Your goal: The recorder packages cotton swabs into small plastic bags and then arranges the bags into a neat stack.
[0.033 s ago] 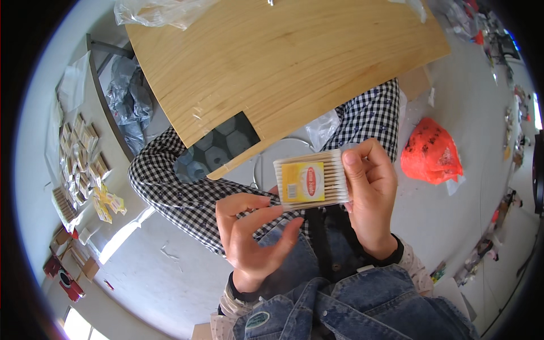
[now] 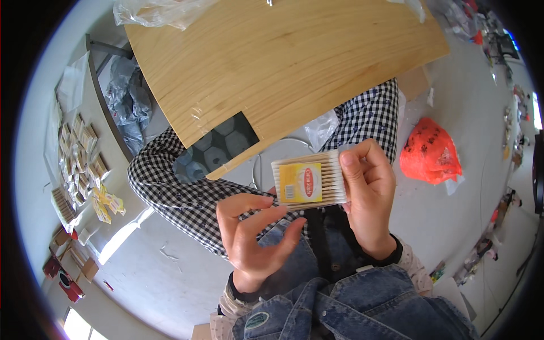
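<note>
Pack of cotton swabs (image 2: 334, 184): flat, rectangular, clear wrapping; thin pale sticks in parallel rows, fluffy white tips at the ends. Smooth yellow label with a red oval on its upper face. Held up over my lap, just off the near edge of the counter (image 2: 294, 62).

Right grip (image 2: 371, 195) closed on the pack's right end, thumb on top. Left grip (image 2: 252, 241) loose, fingers curled, thumb well apart from them; fingertips by the pack's lower left corner, contact unclear.

Counter: flat board, light wood grain, crumpled clear plastic (image 2: 161, 14) at its far left. Checked black-and-white cloth (image 2: 181, 201) over my legs. Right, on the smooth grey floor (image 2: 181, 283): knotted-looking, wrinkled red bag (image 2: 430, 152), dark markings. Left: a heap of small packs (image 2: 76, 147).
</note>
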The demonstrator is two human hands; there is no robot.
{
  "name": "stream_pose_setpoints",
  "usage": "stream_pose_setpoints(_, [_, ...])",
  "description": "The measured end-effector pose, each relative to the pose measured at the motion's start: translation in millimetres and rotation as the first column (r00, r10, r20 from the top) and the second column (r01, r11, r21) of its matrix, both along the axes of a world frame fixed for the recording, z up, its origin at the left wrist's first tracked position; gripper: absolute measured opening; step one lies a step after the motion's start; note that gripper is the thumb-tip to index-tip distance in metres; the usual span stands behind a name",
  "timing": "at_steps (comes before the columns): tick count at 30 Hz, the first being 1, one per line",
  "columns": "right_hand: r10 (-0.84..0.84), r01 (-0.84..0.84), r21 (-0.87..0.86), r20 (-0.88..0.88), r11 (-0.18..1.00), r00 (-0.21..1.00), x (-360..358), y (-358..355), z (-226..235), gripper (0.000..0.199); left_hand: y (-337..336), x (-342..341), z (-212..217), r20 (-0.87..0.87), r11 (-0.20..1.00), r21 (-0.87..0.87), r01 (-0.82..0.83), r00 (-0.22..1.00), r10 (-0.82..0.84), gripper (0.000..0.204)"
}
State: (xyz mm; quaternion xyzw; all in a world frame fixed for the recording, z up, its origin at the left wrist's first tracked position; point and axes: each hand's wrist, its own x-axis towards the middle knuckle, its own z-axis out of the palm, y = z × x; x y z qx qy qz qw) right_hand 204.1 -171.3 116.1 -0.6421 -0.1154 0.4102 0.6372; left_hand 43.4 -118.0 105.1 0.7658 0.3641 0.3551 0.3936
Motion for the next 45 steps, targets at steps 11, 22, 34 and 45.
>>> stream_pose_setpoints(11, [0.065, -0.071, 0.026, 0.181, 0.997, 0.981, -9.5, 0.8, 6.4, 0.017, 4.2, 30.4, 6.6, -0.089, 0.938, 0.344, 0.054, 0.996, -0.025, 0.033])
stream_pose_setpoints(22, [0.096, -0.1, 0.005, 0.216, 0.995, 0.972, -4.4, 4.4, -0.3, 0.018, 15.3, 28.5, 2.7, 0.01, 0.978, 0.187, 0.096, 0.995, -0.1, 0.04])
stream_pose_setpoints(34, [0.47, -0.629, -0.015, 0.679, 0.777, 0.564, 56.7, 55.6, -8.3, 0.029, 76.5, 38.9, -32.4, 0.377, 0.789, -0.54, 0.293, 0.923, -0.085, 0.032])
stream_pose_setpoints(45, [0.268, -0.409, 0.129, 0.575, 0.903, 0.773, 47.3, 72.9, -58.3, 0.01, 87.4, 61.8, -61.6, 0.271, 0.889, -0.452, 0.075, 0.961, 0.056, 0.026])
